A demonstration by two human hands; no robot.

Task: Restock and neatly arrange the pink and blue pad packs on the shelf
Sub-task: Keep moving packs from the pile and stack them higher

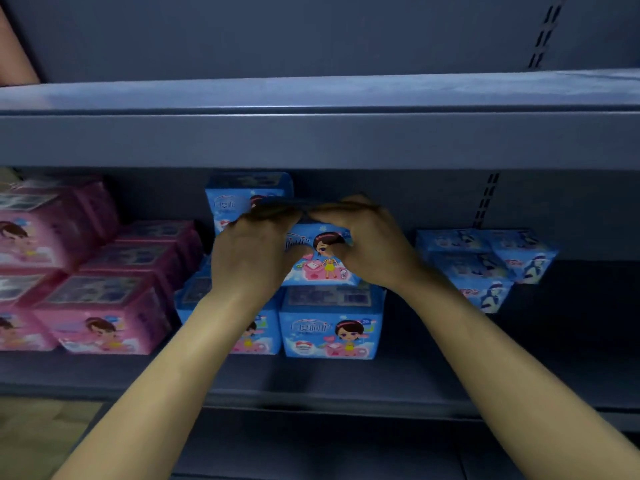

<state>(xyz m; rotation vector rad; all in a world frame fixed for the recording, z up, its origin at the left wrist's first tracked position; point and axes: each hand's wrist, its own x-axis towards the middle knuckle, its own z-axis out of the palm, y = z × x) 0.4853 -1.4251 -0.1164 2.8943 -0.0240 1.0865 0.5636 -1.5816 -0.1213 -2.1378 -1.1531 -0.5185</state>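
Two bare forearms reach in over the front lip of the grey metal shelf (311,382). Directly below the held blue pack (320,261) stands a front blue pack (332,323), a squarish, soft-cornered block in glossy printed film with a cartoon girl on its face. Both grips are closed on the held blue pack. The left grip (254,251) curls round its left end and the right grip (367,237) curls over its upper right corner. Whether its base already touches the pack below, I cannot tell. Behind it and to the left, a taller blue stack (242,194) rises. Further left of it, pink packs (104,317) step down in tiers. To its right, well apart, a few blue packs (485,265) lean askew.

The film looks slick and the filling squashy, so the held pack could probably slide forward off the one below if it is let go tilted. A hard squeeze may dent it and leave it sitting crooked. The left forearm crosses the lower row, and a careless pull-back could drag those packs out of line.
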